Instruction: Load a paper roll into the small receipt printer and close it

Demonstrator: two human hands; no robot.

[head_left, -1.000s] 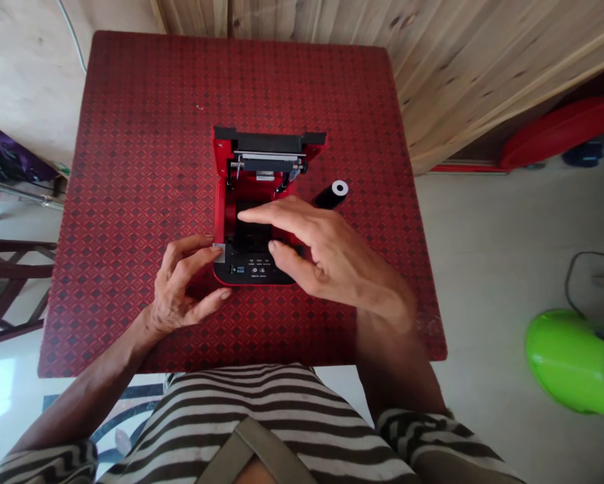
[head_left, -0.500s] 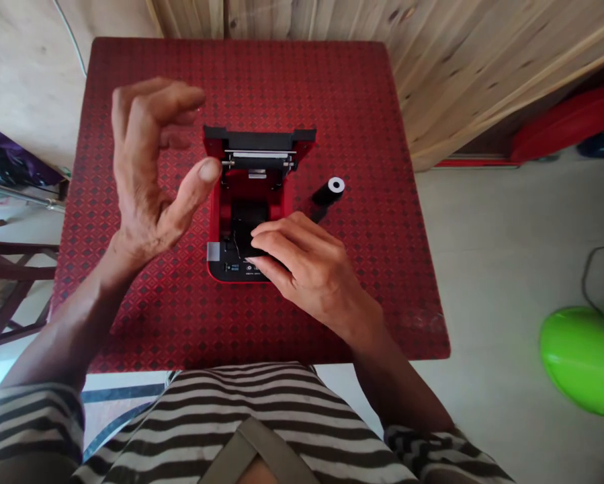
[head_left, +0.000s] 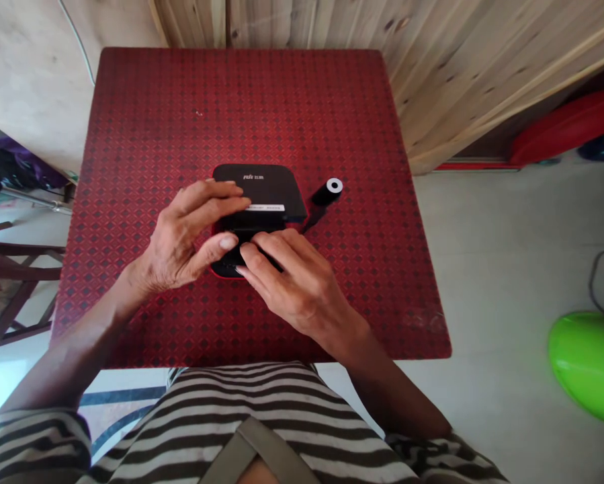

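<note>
A small red-and-black printer (head_left: 274, 183) sits on the table, its black lid tilted down low over the body. My left hand (head_left: 185, 232) lies with its fingers stretched across the left part of the lid, thumb apart near the front gap. At the printer's front, my right hand (head_left: 294, 279) is closed in a pinch on what looks like a black paper strip; the fingers hide most of it. Right of the printer stands a black paper roll (head_left: 324, 196) with a white end and a dark core hole.
The printer is on a table with a red patterned cover (head_left: 372, 289). A wooden wall (head_left: 302, 23) rises behind it. On the left is a dark wooden chair (head_left: 22, 262). A bright green object (head_left: 588, 363) rests on the floor at right.
The printer's lid has swung from upright down toward the body. My left hand has come down and right onto the lid; my right hand stays pinched at the front.
</note>
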